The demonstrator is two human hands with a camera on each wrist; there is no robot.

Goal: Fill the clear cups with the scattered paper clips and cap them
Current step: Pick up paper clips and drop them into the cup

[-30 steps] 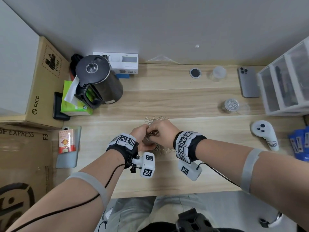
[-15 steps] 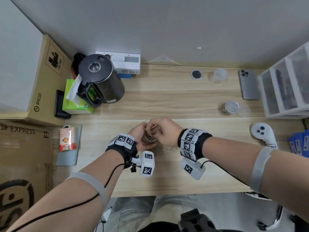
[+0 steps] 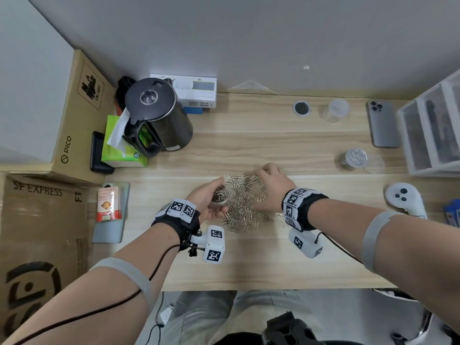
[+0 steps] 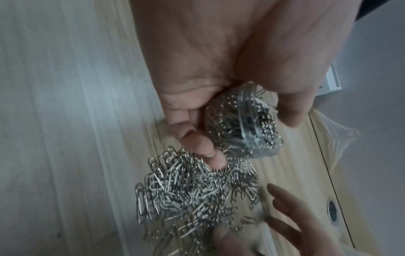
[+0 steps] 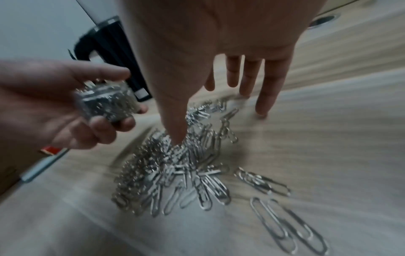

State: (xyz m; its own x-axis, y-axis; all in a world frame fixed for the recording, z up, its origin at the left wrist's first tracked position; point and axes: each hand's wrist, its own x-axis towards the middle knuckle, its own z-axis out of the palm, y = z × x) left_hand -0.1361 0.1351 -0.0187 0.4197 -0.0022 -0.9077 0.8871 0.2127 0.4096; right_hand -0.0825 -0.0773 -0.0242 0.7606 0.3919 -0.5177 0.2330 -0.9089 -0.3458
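My left hand (image 3: pixel 209 200) (image 5: pixel 65 110) grips a small clear cup (image 3: pixel 219 195) (image 4: pixel 243 124) (image 5: pixel 107 100) packed with silver paper clips, just left of the pile. The pile of loose paper clips (image 3: pixel 242 202) (image 4: pixel 192 194) (image 5: pixel 175 166) lies on the wooden desk (image 3: pixel 249 257) between my hands. My right hand (image 3: pixel 270 185) (image 5: pixel 219 72) hovers over the pile's far right side with fingers spread and straight, thumb tip touching the clips. A second filled cup (image 3: pixel 353 158) stands at the right with a clear lid (image 3: pixel 375 164) beside it. An empty clear cup (image 3: pixel 337 110) stands at the back.
A black kettle (image 3: pixel 154 118) and green tissue pack (image 3: pixel 117 145) stand at back left. A phone (image 3: pixel 382 123), clear drawer unit (image 3: pixel 433 130) and white controller (image 3: pixel 404 197) line the right side. A red packet (image 3: pixel 108 202) lies at left. A desk grommet (image 3: pixel 301 108) sits at the back.
My right hand has left the cup's mouth and moved right over the pile, fingers spreading. My left hand keeps the cup, now uncovered.
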